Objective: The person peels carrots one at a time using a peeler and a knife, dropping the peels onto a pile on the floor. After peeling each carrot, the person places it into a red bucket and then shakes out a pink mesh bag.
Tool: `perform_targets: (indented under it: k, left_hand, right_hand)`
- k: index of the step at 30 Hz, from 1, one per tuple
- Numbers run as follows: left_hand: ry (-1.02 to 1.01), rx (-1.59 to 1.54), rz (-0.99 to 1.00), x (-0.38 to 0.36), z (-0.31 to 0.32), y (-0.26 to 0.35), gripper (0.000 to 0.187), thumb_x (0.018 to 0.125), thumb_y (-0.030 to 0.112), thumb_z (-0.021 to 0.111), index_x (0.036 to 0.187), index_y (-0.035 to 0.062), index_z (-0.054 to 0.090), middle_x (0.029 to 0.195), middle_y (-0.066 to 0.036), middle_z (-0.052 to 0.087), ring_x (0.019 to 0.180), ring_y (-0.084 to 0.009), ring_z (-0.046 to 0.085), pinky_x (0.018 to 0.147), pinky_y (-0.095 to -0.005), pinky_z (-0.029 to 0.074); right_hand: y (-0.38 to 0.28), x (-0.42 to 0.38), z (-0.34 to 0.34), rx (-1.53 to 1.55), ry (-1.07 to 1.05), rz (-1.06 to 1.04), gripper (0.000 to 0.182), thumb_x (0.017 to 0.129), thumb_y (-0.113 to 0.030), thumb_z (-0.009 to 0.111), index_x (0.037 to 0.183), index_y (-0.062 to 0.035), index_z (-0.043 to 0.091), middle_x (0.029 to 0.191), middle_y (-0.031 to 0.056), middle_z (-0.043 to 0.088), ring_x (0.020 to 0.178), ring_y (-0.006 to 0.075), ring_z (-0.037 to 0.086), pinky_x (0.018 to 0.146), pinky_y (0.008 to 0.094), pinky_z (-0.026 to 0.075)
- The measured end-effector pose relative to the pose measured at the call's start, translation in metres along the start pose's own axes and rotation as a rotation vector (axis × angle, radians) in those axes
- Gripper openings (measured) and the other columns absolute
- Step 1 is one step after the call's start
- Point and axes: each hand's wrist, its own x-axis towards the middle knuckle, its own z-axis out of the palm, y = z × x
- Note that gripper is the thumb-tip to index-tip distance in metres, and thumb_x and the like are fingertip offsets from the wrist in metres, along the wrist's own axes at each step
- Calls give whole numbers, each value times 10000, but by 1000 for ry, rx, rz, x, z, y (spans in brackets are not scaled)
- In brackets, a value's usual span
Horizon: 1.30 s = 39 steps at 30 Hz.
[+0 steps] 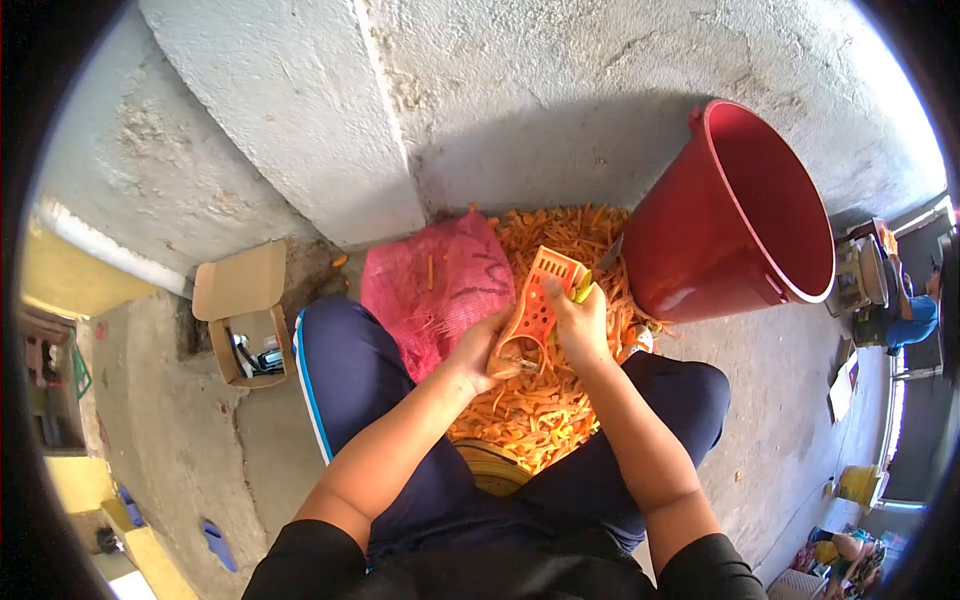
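My left hand [482, 350] is closed around the lower end of an orange perforated plastic piece [545, 285], which has round holes and slots. A brownish, rounded part [516, 360] shows at that lower end; I cannot tell what it is. My right hand [583, 325] is closed, its thumb against the plastic piece. From the same hand juts a yellow-green handle [583, 288], with a grey blade [609, 252] like a knife's beyond it. Below both hands, between my knees, lies a heap of orange strips [545, 425] that look like peelings.
A tall red bucket [690, 230] leans at the right by the wall [520, 90]. A pink mesh sack [435, 285] lies left of the heap. Further left stands an open cardboard box [230, 340] with small items. Other people [912, 318] sit at the far right.
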Motion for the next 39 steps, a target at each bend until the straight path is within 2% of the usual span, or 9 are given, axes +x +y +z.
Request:
perform_targets:
  k: [8,15,18,19,26,27,31,34,39]
  left_hand:
    - [25,-63,59,9,7,-1,265,891,206,345,1008,16,486,909,-92,578,772,-181,586,681,-320,495]
    - [13,184,14,12,4,1,261,886,217,348,990,26,493,876,-71,576,750,-166,584,642,-317,502]
    - [-39,302,-40,11,1,4,293,891,260,334,981,34,496,825,-58,579,689,-154,582,578,-305,499]
    - [-35,354,-61,6,4,4,305,892,278,329,982,38,496,808,-53,580,667,-150,579,558,-298,495]
    - [109,503,-78,-3,7,-7,379,879,395,331,984,69,491,729,-38,536,611,-133,532,534,-244,448]
    - [156,453,-120,-5,5,-7,383,877,402,334,980,69,492,733,-40,530,619,-134,528,534,-242,444]
    - [-184,106,-139,9,-18,3,395,879,389,329,1050,63,473,825,-66,550,706,-160,552,581,-300,486]
    - [20,154,-35,4,4,6,392,888,362,317,1081,53,463,916,-96,571,792,-189,580,640,-347,511]
    - [48,90,12,4,4,1,343,901,295,303,1077,54,473,960,-88,574,843,-187,577,729,-330,483]
  right_hand:
    - [-2,2,4,-112,-1,-66,171,819,-93,523,963,-1,535,836,62,603,724,95,547,659,248,447]
    - [-10,2,8,-179,52,0,126,810,-102,541,895,-9,532,730,52,584,636,86,523,572,256,436]
    - [5,14,-2,-245,184,-40,130,800,-114,564,767,-17,484,615,44,505,545,90,436,502,269,392]
    - [10,24,-11,-407,287,-220,225,791,-125,580,686,-25,408,559,51,421,517,110,358,476,279,357]
    - [-2,59,-64,-376,689,-269,191,814,-145,555,720,-29,437,602,10,444,532,76,356,468,244,335]
    - [-8,57,-66,-228,670,-224,211,814,-157,556,696,-44,422,603,-17,409,542,72,346,481,232,326]
    - [-8,37,-46,-252,373,-263,160,815,-169,547,750,-53,459,621,-21,401,598,66,357,544,221,338]
    - [-13,8,-11,-209,145,-146,142,825,-135,512,906,-19,512,776,36,554,701,84,480,636,237,405]
    - [-3,-9,5,-209,-14,-119,160,834,-121,517,931,6,509,812,32,567,697,63,504,613,213,422]
